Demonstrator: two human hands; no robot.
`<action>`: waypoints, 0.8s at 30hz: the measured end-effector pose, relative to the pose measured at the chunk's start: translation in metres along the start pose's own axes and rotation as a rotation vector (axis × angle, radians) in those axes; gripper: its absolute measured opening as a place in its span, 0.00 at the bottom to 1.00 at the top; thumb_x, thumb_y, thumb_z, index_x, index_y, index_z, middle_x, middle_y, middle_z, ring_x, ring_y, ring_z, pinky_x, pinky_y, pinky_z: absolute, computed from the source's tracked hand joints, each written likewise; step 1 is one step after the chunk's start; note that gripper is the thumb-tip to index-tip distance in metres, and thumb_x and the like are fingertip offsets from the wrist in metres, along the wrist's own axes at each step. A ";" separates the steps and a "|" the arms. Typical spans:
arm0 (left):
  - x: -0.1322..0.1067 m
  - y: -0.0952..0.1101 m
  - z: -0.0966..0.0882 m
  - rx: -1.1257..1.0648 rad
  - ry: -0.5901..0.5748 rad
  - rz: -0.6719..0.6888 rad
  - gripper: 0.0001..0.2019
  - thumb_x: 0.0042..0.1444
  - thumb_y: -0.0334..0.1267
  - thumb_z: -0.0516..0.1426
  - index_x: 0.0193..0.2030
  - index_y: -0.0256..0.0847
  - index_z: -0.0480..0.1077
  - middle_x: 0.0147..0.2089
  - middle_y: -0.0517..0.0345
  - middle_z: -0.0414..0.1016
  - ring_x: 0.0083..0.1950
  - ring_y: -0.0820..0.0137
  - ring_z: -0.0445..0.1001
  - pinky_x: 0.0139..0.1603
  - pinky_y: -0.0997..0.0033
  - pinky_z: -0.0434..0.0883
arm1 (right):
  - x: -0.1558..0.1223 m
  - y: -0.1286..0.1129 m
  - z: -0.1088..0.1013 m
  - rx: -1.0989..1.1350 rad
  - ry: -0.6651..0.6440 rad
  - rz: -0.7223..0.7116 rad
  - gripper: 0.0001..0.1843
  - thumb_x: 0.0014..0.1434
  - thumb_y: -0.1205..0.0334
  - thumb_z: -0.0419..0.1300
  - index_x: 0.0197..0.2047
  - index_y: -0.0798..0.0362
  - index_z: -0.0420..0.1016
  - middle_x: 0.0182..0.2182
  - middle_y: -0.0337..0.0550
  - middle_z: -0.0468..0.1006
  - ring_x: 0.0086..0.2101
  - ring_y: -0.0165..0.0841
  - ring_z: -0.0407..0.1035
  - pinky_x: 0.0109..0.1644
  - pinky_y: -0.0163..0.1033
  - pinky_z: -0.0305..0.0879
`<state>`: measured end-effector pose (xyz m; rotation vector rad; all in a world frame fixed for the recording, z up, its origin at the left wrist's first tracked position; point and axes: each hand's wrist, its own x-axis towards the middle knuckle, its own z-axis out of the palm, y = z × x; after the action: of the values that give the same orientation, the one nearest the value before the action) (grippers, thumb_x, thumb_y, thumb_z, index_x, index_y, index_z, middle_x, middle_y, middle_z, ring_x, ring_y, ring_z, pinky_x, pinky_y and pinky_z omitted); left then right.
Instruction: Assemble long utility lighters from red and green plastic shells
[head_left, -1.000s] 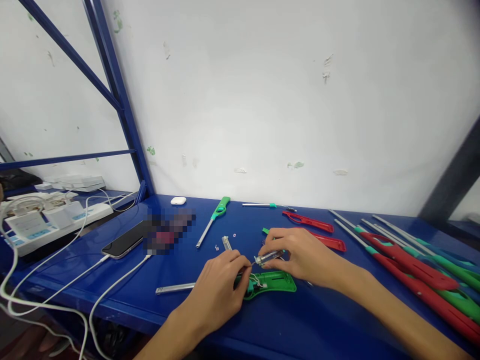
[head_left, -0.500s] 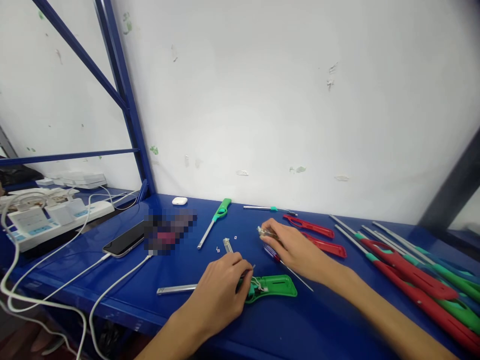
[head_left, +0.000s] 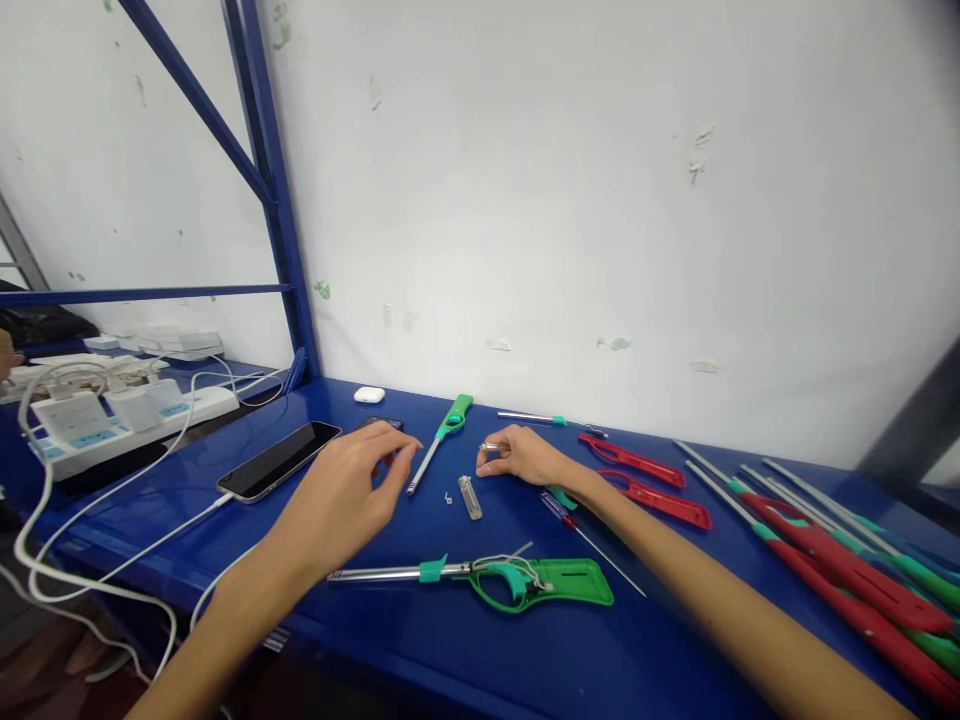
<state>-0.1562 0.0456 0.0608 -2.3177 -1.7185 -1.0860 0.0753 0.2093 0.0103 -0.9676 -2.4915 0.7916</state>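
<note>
My right hand (head_left: 521, 455) is pinched around a small lighter fuel tank, its metal valve end (head_left: 489, 447) showing at the fingertips. Just below those fingertips, a clear fuel tank (head_left: 469, 497) lies on the blue table, beside a tiny white part (head_left: 448, 498). My left hand (head_left: 356, 485) hovers to the left, thumb and forefinger tips drawn together; anything between them is too small to make out. In front lies an opened lighter (head_left: 517, 585) with a green half-shell, a long metal tube and a white wire. A screwdriver (head_left: 559, 508) rests under my right forearm.
Red handle shells (head_left: 637, 460) lie behind my right forearm, and several long lighters (head_left: 817, 550) are piled at right. An assembled green lighter (head_left: 454, 418) and a metal tube (head_left: 529, 416) lie farther back. At left are a phone (head_left: 281, 460), earbud case (head_left: 369, 395) and power strip (head_left: 135, 430).
My left hand has let go of the opened lighter and moved up and left. My right hand has moved left with the tank, close to the loose tank.
</note>
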 end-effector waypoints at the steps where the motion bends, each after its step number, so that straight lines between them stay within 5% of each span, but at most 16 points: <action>1: 0.000 -0.002 -0.002 0.004 0.006 -0.003 0.16 0.71 0.44 0.50 0.43 0.43 0.78 0.41 0.57 0.79 0.37 0.66 0.74 0.39 0.65 0.67 | 0.001 -0.001 0.000 0.015 -0.007 0.005 0.09 0.56 0.56 0.70 0.33 0.53 0.81 0.20 0.32 0.64 0.24 0.28 0.58 0.31 0.35 0.51; 7: -0.005 0.009 0.013 -0.072 -0.025 0.021 0.14 0.70 0.40 0.51 0.43 0.43 0.78 0.38 0.57 0.78 0.37 0.67 0.74 0.39 0.66 0.68 | -0.021 -0.021 -0.005 0.124 0.030 0.009 0.14 0.60 0.52 0.66 0.31 0.54 0.77 0.21 0.32 0.60 0.25 0.28 0.53 0.30 0.36 0.47; 12: -0.015 0.035 0.038 -0.369 0.001 0.127 0.16 0.67 0.31 0.56 0.60 0.45 0.72 0.43 0.59 0.77 0.34 0.73 0.72 0.34 0.73 0.69 | -0.073 -0.058 0.003 0.450 0.049 0.028 0.20 0.62 0.42 0.63 0.38 0.52 0.75 0.22 0.28 0.51 0.23 0.26 0.42 0.26 0.35 0.42; 15: -0.019 0.047 0.047 -0.453 0.096 0.246 0.13 0.67 0.29 0.57 0.54 0.46 0.77 0.42 0.58 0.77 0.35 0.74 0.72 0.32 0.76 0.69 | -0.096 -0.073 0.010 0.798 0.008 0.046 0.22 0.58 0.41 0.68 0.35 0.51 0.71 0.23 0.26 0.47 0.22 0.25 0.36 0.24 0.34 0.38; 18: -0.020 0.052 0.050 -0.459 0.182 0.290 0.11 0.66 0.29 0.59 0.50 0.46 0.80 0.40 0.57 0.77 0.32 0.75 0.71 0.28 0.77 0.67 | -0.104 -0.074 0.013 0.849 0.029 0.031 0.21 0.56 0.43 0.71 0.34 0.52 0.72 0.21 0.25 0.48 0.22 0.25 0.37 0.23 0.34 0.37; 24: -0.021 0.057 0.054 -0.498 0.098 0.197 0.09 0.65 0.33 0.60 0.45 0.45 0.83 0.37 0.56 0.79 0.30 0.74 0.73 0.25 0.76 0.67 | -0.101 -0.059 0.011 0.910 -0.031 0.045 0.21 0.54 0.44 0.73 0.33 0.54 0.77 0.18 0.25 0.52 0.20 0.23 0.39 0.23 0.35 0.35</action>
<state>-0.0835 0.0305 0.0283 -2.5718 -1.2569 -1.7067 0.1112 0.0984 0.0256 -0.6519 -1.7678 1.7260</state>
